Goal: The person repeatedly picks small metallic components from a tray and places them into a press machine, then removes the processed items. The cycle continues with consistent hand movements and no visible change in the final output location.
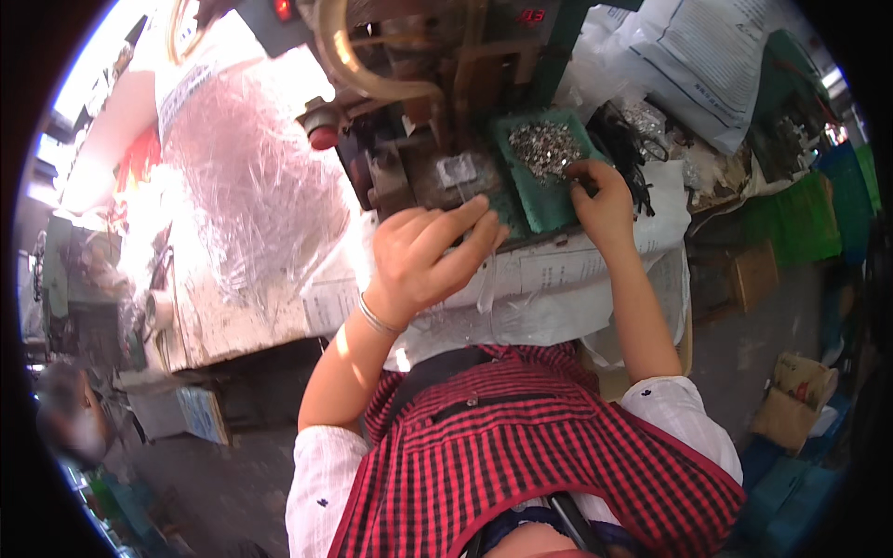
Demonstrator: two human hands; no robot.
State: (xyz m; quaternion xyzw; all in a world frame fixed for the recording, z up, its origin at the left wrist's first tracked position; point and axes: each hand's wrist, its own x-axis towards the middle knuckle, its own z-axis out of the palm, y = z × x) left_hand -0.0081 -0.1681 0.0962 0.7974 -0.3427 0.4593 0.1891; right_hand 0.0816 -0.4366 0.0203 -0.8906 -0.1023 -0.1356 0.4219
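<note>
At the far left of the workbench (242, 325) lies a big bundle of clear crinkled plastic film (251, 186), spread over the bench's left part and catching bright light. Just right of it stands a worn metal press machine (409, 112) at the back edge of the bench, with a red knob (323, 137) on its left side and a curved tan hose (358, 65) looping over its top. On the machine's low bed sits a small pale square metal piece (457, 170). The left hand (423, 256) hovers just in front of that bed, its fingers loosely curled and half open, the fingertips near the square piece; whether they touch anything cannot be told. A thin silver bracelet (374, 316) circles its wrist. Beneath both forearms, printed paper sheets (539, 279) cover the bench's front edge. Right of the machine bed, a green tray (549, 209) holds a heap of small shiny metal parts (544, 147) in its far half. The right hand (603, 200) rests on the tray's right edge, fingertips pinched together at the rim of the heap, seemingly on one small part too tiny to make out. Beyond it, at the bench's back right corner, lie black cables (625, 139) and a white printed sack (707, 56).
</note>
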